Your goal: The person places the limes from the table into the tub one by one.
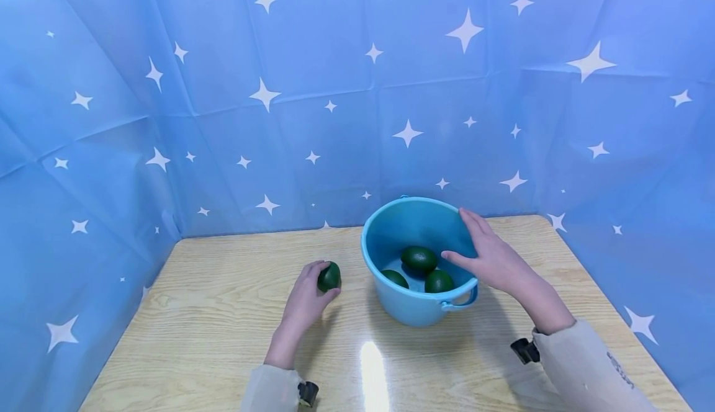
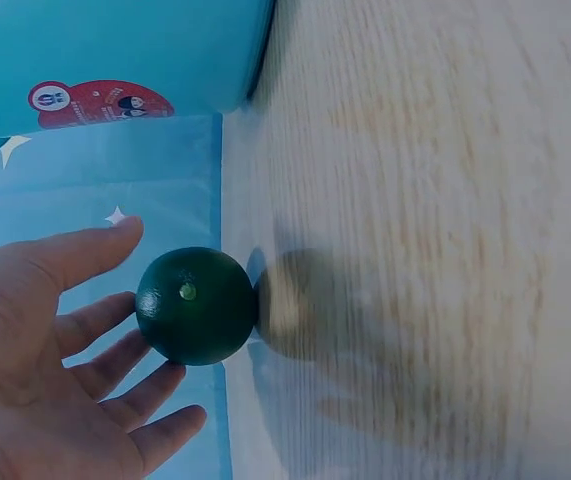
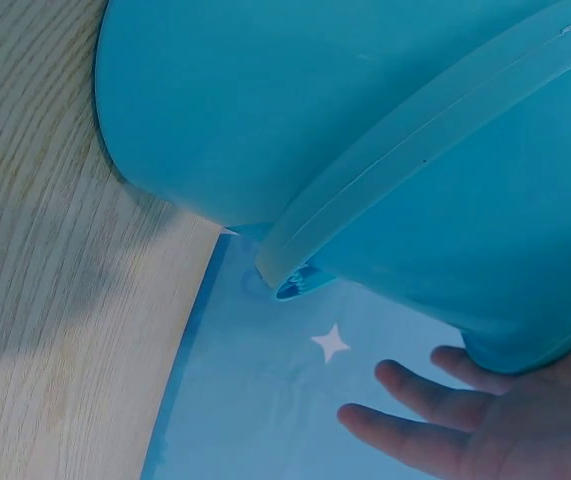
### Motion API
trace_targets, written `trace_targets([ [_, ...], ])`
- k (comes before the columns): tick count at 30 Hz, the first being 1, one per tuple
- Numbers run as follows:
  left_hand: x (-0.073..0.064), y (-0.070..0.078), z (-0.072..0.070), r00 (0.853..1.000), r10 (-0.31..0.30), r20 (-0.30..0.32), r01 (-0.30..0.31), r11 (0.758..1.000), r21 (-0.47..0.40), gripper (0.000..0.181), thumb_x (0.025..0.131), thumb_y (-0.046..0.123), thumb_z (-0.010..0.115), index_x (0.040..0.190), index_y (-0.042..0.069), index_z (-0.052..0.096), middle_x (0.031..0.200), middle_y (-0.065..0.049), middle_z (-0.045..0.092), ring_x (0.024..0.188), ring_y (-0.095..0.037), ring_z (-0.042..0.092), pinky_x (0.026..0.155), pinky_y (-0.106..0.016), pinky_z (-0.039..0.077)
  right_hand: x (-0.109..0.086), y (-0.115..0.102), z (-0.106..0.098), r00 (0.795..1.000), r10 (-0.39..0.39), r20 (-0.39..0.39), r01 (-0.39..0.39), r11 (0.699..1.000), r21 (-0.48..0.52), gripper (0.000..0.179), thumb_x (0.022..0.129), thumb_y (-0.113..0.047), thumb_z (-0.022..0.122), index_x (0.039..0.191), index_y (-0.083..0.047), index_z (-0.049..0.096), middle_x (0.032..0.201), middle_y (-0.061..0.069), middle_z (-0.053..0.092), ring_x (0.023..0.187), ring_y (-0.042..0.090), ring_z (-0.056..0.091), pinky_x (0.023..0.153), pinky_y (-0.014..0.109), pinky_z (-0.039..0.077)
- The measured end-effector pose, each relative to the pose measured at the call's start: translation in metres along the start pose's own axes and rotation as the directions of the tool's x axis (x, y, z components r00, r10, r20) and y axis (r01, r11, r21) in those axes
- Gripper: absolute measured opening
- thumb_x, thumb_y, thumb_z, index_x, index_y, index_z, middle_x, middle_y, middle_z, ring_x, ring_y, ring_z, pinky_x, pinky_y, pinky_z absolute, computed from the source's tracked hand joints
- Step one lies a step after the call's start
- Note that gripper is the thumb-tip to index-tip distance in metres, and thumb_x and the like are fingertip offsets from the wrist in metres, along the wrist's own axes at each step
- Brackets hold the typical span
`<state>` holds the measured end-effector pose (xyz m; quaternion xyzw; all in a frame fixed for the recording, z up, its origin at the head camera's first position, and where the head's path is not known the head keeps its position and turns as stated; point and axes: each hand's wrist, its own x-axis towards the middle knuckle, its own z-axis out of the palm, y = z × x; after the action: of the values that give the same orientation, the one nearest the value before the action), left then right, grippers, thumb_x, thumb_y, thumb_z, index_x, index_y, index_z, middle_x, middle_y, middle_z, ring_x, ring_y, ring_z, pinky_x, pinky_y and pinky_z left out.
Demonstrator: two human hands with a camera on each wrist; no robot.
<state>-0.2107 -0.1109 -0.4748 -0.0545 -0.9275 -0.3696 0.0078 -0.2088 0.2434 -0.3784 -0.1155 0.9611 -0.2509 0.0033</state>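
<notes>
A dark green avocado (image 2: pixel 196 307) rests on the wooden table, its stem nub facing the camera. Beside it is my left hand (image 1: pixel 305 297), with spread fingers close behind the fruit and the thumb apart from it in the left wrist view. To the right stands a light blue bucket (image 1: pixel 410 309) holding several avocados, one of them a whole avocado (image 1: pixel 419 259) near the middle. My right hand (image 1: pixel 499 262) holds the bucket's right rim, thumb inside and fingers outside. In the right wrist view those fingers (image 3: pixel 430 450) extend past the rim.
The wooden table (image 1: pixel 212 313) has a blue star-patterned cloth (image 1: pixel 313 120) hanging behind it and at both sides. A handle (image 1: pixel 463 300) hangs at the bucket's front right. The bucket wall carries a red sticker (image 2: pixel 105 103). Black straps (image 1: pixel 525 351) show at the cuffs.
</notes>
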Motion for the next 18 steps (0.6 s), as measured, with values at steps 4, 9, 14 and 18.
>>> trace_targets([
  [4,0.0013,-0.0018,0.003,1.0,-0.014,-0.01,0.014,1.0,0.006,0.055,0.09,0.014,0.074,0.14,0.007,0.054,0.145,-0.018,0.047,0.13,-0.042,0.053,0.104,-0.061,0.048,-0.0007,0.0001,0.0,1.0,0.001,0.0,-0.001,1.0,0.006,0.099,0.094,-0.053,0.061,0.159,0.001,0.007,0.162,0.03,0.016,0.14,0.058,0.029,0.103,0.074,0.039],
  [9,0.0011,-0.0024,0.0057,1.0,-0.006,-0.025,0.007,1.0,0.021,0.053,0.088,0.009,0.074,0.138,0.007,0.055,0.143,-0.017,0.046,0.128,-0.043,0.054,0.104,-0.06,0.049,-0.001,0.0001,-0.0001,1.0,0.001,-0.001,-0.001,1.0,0.01,0.099,0.094,-0.053,0.061,0.159,0.0,0.008,0.162,0.029,0.015,0.141,0.058,0.028,0.103,0.075,0.039],
  [14,-0.0001,-0.0028,0.0065,1.0,0.001,-0.025,0.0,0.999,0.034,0.054,0.089,0.009,0.074,0.139,0.006,0.054,0.143,-0.018,0.045,0.127,-0.042,0.055,0.104,-0.058,0.049,-0.0012,0.0,-0.0002,1.0,0.0,-0.002,0.0,1.0,0.01,0.099,0.094,-0.053,0.061,0.159,0.001,0.008,0.162,0.029,0.016,0.14,0.058,0.029,0.103,0.075,0.039],
  [18,-0.0008,-0.003,0.0066,1.0,-0.004,-0.021,0.005,0.999,0.037,0.056,0.089,0.009,0.074,0.141,0.005,0.053,0.142,-0.018,0.044,0.127,-0.043,0.055,0.104,-0.057,0.049,-0.0013,-0.0003,-0.0004,1.0,-0.001,-0.002,0.001,1.0,0.012,0.099,0.094,-0.053,0.061,0.159,0.001,0.008,0.162,0.029,0.016,0.14,0.058,0.029,0.103,0.075,0.04],
])
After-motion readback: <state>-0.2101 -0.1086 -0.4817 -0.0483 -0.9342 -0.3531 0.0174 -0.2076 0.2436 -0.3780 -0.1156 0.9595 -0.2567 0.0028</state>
